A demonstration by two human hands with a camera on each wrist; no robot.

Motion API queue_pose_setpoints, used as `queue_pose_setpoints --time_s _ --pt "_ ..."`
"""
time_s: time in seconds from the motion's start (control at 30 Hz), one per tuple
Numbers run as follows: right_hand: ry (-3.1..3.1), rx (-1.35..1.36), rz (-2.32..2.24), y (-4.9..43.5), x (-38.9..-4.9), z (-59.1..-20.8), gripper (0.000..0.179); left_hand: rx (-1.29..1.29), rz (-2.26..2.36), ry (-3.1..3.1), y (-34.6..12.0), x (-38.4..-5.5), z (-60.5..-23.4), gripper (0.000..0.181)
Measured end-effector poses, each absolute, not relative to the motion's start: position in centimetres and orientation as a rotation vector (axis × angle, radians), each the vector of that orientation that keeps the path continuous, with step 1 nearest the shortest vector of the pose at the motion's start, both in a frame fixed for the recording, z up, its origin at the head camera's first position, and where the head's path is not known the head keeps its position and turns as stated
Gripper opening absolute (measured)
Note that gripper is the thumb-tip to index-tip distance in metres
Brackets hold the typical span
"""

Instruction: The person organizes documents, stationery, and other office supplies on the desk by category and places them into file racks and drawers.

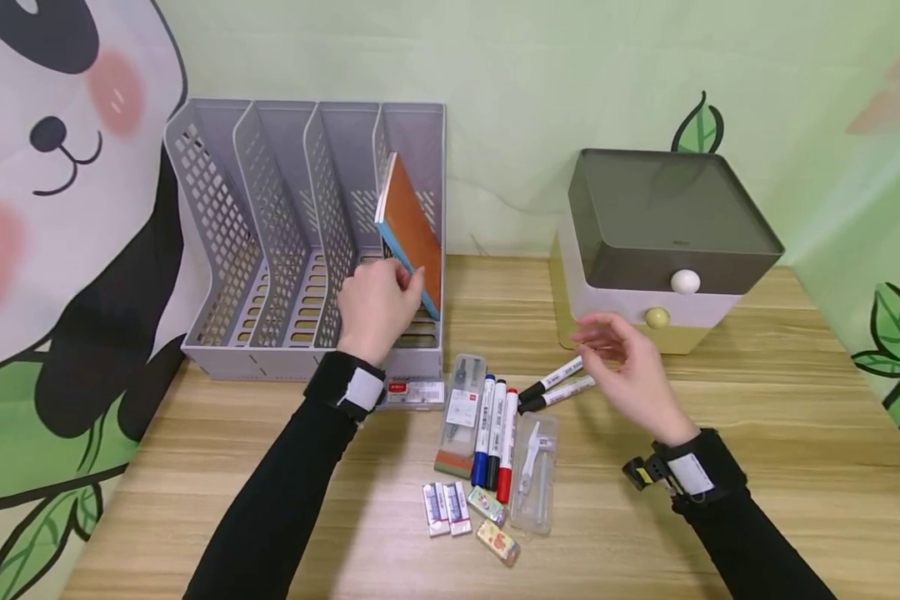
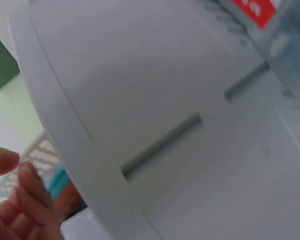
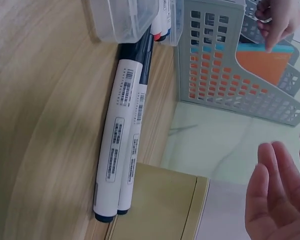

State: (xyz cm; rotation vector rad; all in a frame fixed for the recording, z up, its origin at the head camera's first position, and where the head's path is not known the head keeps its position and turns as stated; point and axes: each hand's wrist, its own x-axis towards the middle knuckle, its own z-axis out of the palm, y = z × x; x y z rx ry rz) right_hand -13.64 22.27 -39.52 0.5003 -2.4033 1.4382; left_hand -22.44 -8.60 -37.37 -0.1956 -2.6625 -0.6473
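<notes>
An orange notebook (image 1: 412, 229) with a blue edge leans in the rightmost compartment of the grey file rack (image 1: 232, 362). My left hand (image 1: 381, 304) is at its front edge, fingers loosely bent. In the left wrist view, thumb and fingertips show nothing between them, and the notebook's blue and orange corner (image 2: 67, 192) appears behind them. My right hand (image 1: 630, 371) hovers beside two white markers with black caps (image 1: 562, 385), its fingers loosely curved and holding nothing. The right wrist view shows both markers (image 3: 117, 135) side by side on the wood.
Blue, black and red markers (image 1: 497, 433) lie between two clear plastic cases (image 1: 463, 400) (image 1: 534, 475). In front are several small erasers (image 1: 447, 508). A labelled pack (image 1: 415, 392) lies against the rack's front. A drawer box (image 1: 675, 208) with round knobs stands at the back right.
</notes>
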Motion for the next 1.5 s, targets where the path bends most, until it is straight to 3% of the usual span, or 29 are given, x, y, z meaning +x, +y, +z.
queue_pose_setpoints --time_s 0.27,0.63,1.0,1.5 --pt "-2.095 0.252 1.525 21.5 -12.6 -37.2 0.018 -0.651 -0.979 -2.458 -5.5 -20.8 -38.1 0.01" --pt "-1.772 0.055 1.717 24.2 -14.7 -38.9 0.013 -0.911 -1.155 -2.5 -0.7 -20.3 -37.3 0.042" --pt "-1.647 -0.146 1.788 24.7 -15.2 -38.3 0.015 -0.927 -1.531 -2.527 2.3 -20.8 -36.7 0.05" --pt "-1.739 -0.232 1.826 26.0 -16.7 -38.0 0.037 -0.905 -1.838 -2.508 6.0 -21.1 -35.6 0.062"
